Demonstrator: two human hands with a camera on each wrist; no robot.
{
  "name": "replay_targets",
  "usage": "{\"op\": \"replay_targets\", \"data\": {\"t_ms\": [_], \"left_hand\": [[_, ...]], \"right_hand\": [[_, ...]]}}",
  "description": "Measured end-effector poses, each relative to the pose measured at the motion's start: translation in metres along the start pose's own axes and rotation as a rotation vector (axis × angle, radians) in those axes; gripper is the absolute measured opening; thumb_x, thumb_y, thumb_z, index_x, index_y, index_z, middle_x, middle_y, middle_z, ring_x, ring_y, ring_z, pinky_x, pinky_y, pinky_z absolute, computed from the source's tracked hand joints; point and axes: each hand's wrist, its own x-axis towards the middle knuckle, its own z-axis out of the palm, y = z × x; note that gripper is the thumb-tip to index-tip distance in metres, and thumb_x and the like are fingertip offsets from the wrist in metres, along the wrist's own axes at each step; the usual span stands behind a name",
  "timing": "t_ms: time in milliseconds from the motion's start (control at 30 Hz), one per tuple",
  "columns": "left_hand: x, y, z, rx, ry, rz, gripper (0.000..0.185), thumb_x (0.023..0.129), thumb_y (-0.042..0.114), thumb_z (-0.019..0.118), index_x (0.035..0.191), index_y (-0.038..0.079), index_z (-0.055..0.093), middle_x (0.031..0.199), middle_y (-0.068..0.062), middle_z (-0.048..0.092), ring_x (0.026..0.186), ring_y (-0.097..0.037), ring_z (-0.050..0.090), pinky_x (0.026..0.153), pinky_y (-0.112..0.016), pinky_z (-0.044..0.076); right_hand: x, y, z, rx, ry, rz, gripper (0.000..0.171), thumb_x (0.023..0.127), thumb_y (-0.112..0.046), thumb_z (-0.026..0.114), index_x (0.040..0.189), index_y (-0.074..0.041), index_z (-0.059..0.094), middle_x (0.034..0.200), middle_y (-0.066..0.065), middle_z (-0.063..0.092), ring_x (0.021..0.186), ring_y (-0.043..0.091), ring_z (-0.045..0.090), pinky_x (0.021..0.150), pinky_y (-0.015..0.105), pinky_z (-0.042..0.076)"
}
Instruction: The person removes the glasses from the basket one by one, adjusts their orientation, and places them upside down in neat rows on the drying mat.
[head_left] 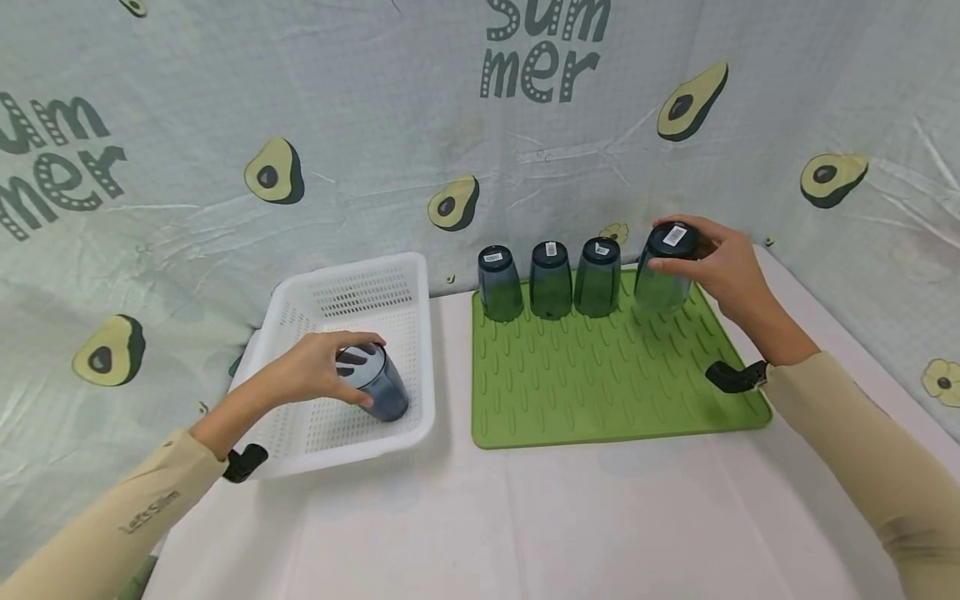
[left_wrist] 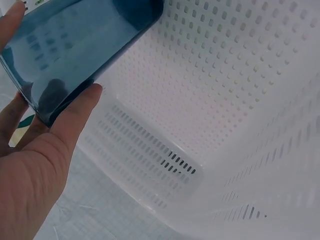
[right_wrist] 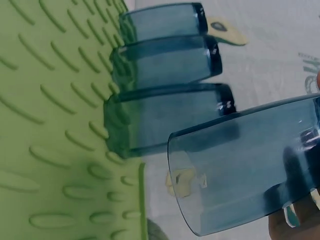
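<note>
Gripping smooth, likely light, rigid, slippery tumblers by their bases: left hand [head_left: 318, 371] holds basket tumbler [head_left: 378, 385], right hand [head_left: 723, 267] holds mat tumbler [head_left: 663, 271].

Left hand [head_left: 318, 369] grips a dark blue tumbler [head_left: 378, 385], tilted, inside the white perforated basket [head_left: 405, 275] on the desk [head_left: 525, 525]. Right hand [head_left: 723, 267] holds a fourth tumbler [head_left: 663, 275] by its upturned base, at the back right of the green ridged drying mat [head_left: 600, 392]. Three more tumblers [head_left: 550, 279] stand upside down in a row just left of it, along the mat's back edge. Avocado-print cloth [head_left: 360, 125] behind.
</note>
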Motion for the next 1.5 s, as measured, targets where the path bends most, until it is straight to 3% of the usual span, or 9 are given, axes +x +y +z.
{"op": "replay_targets", "data": {"t_ms": [367, 833, 1167, 1400, 1500], "left_hand": [[0.000, 0.002, -0.001, 0.024, -0.004, -0.020, 0.085, 0.070, 0.027, 0.094, 0.143, 0.004, 0.057, 0.135, -0.018, 0.063, 0.115, -0.038, 0.066, 0.085, -0.042, 0.060], [0.001, 0.001, -0.002, 0.041, -0.009, -0.021, 0.085, 0.070, 0.031, 0.094, 0.144, 0.007, 0.057, 0.135, -0.016, 0.064, 0.112, -0.035, 0.067, 0.082, -0.040, 0.060], [0.000, 0.001, -0.004, 0.039, -0.008, -0.030, 0.086, 0.071, 0.031, 0.094, 0.144, 0.006, 0.057, 0.135, -0.017, 0.064, 0.114, -0.037, 0.066, 0.081, -0.040, 0.060], [0.001, 0.001, -0.002, 0.051, 0.000, -0.012, 0.085, 0.070, 0.030, 0.095, 0.143, 0.007, 0.058, 0.134, -0.017, 0.064, 0.114, -0.036, 0.065, 0.080, -0.039, 0.058], [0.001, 0.000, -0.003, 0.048, -0.004, -0.035, 0.086, 0.069, 0.029, 0.095, 0.143, 0.009, 0.059, 0.135, -0.017, 0.064, 0.114, -0.036, 0.065, 0.079, -0.038, 0.058]], "right_hand": [[0.018, 0.024, 0.001, 0.094, 0.038, 0.037, 0.056, 0.087, -0.006, 0.081, 0.139, -0.016, 0.063, 0.126, -0.007, 0.061, 0.108, 0.008, 0.063, 0.080, 0.015, 0.052], [0.035, 0.042, 0.006, -0.068, -0.004, 0.100, 0.060, 0.086, -0.022, 0.084, 0.141, -0.021, 0.060, 0.121, -0.008, 0.060, 0.104, 0.004, 0.061, 0.080, 0.015, 0.051], [0.046, 0.050, 0.006, -0.038, -0.053, 0.152, 0.060, 0.088, -0.023, 0.082, 0.143, -0.019, 0.058, 0.144, 0.010, 0.051, 0.116, 0.011, 0.056, 0.082, 0.015, 0.051], [0.049, 0.060, 0.006, -0.064, -0.077, 0.183, 0.063, 0.088, -0.022, 0.082, 0.145, -0.014, 0.056, 0.142, 0.008, 0.051, 0.110, 0.005, 0.058, 0.081, 0.014, 0.052], [0.050, 0.064, 0.007, -0.043, -0.092, 0.182, 0.065, 0.088, -0.019, 0.082, 0.146, -0.010, 0.054, 0.140, 0.006, 0.052, 0.106, 0.005, 0.059, 0.080, 0.016, 0.053]]}}
